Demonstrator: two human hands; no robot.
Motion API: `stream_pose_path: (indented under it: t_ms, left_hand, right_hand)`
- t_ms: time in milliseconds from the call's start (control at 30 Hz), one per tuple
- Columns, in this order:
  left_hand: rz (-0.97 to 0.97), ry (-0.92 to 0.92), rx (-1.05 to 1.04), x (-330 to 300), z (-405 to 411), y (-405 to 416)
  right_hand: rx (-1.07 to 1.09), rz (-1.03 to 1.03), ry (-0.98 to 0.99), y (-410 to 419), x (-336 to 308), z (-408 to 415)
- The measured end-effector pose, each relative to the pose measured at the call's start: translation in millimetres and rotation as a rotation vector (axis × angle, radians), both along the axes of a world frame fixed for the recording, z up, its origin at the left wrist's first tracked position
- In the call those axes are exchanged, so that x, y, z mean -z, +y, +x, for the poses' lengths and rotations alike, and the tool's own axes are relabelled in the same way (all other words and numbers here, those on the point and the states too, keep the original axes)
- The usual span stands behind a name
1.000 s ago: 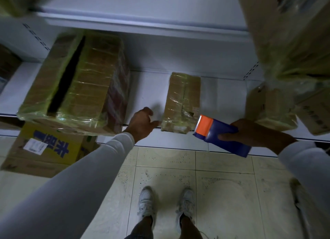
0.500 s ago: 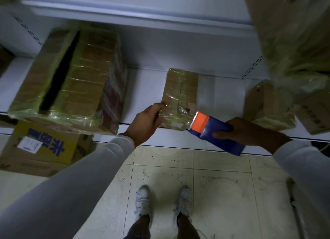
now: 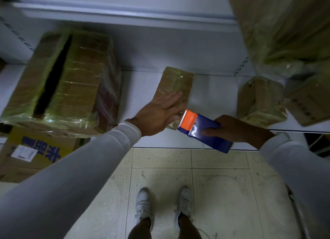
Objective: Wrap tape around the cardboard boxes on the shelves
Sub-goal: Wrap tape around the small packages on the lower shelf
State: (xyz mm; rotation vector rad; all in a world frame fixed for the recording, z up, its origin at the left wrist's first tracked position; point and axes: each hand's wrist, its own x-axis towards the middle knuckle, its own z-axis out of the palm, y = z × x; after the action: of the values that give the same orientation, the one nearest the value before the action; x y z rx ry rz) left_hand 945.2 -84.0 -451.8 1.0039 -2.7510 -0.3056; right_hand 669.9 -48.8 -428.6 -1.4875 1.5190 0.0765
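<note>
A dim room with a pale speckled tile floor (image 3: 223, 194) and a white metal shelf (image 3: 210, 97) in front of me; my white shoes (image 3: 144, 204) stand on the tiles below. On the shelf, in the middle, lies a small box (image 3: 175, 85) already covered in clear tape. My left hand (image 3: 159, 114) rests flat on its near end, fingers straight and spread, holding nothing in its grip. My right hand (image 3: 237, 129) grips a blue tape dispenser (image 3: 203, 131), fingers curled round its body; its orange head and toothed blade touch the near right corner of the small box, just beside my left fingertips. To the left on the same shelf sits a big box (image 3: 71, 85), taped all round, with a dark gap between its top flaps, jutting past the shelf edge. Below it, on the floor, is a yellow box (image 3: 37, 149) with blue print and a white label. To the right of the small box stands another taped box (image 3: 259, 99), well apart from it, and more wrapped boxes (image 3: 285, 28) crowd the upper right.
</note>
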Motion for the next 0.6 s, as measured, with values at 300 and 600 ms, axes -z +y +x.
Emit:
stream_pose_path:
  t_ms: [300,600]
  left_hand:
    - [0.092,-0.154,-0.032,16,-6,-12]
    - [0.047,-0.145,-0.098,22,-9,-5]
  right_hand:
    - [0.052,0.021,-0.024,29,-30,-17]
    - [0.085,-0.096,0.227,25,-10,7]
